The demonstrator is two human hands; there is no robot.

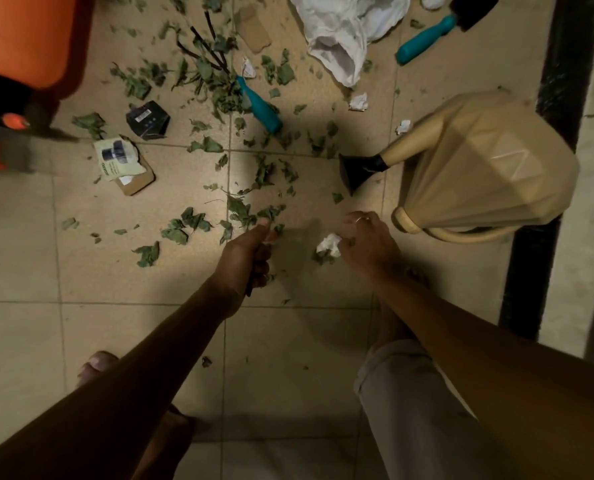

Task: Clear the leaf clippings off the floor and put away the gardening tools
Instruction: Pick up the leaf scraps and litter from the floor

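The left hand (250, 251) is curled tight around a thin dark stick (249, 289), with torn green leaf bits (191, 221) on the tan tiled floor (133, 323) just past its thumb. The right hand (370, 245) is loose and holds nothing, its thumb beside a scrunched white paper ball (329, 243). A blue-green handled garden tool (261, 107) lies farther ahead of the left hand.

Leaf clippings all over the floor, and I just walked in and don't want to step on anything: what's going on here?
A person bends over the tiled floor gathering leaf clippings. The left hand grips a bunch already picked up. The right hand is at a crumpled white scrap, grip unclear. Many clippings are still scattered, and the teal-handled fork, a second teal-handled tool and the beige watering can are not yet put away.
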